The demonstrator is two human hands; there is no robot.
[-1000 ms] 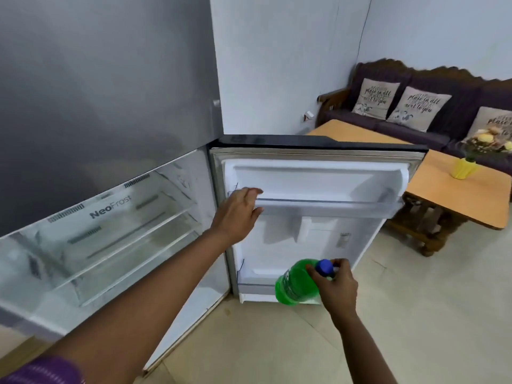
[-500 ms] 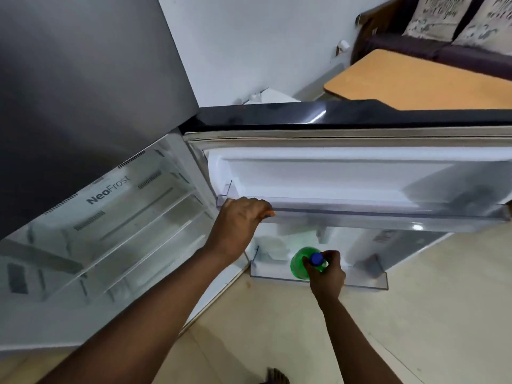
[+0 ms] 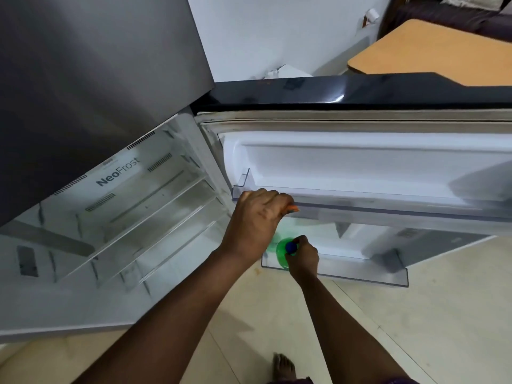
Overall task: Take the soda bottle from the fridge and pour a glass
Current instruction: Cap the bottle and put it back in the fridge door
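Observation:
A green soda bottle [image 3: 282,252] with a blue cap stands upright in the lowest shelf [image 3: 360,275] of the open fridge door [image 3: 360,162]. My right hand [image 3: 303,257] grips its neck just under the cap. My left hand [image 3: 259,220] holds the front rail of the upper door shelf [image 3: 388,210], fingers curled over its edge. Most of the bottle's body is hidden below my hands. No glass is in view.
The fridge interior [image 3: 133,217] with bare glass shelves lies open at the left under the grey freezer door [image 3: 97,79]. A wooden table [image 3: 443,54] stands behind the door at the upper right. My bare foot [image 3: 284,367] is on the tiled floor.
The bottle has gone from tilted and lifted in front of the door down into the lowest door shelf, standing upright. My view has tipped downward and closer. My left hand stays on the upper rail.

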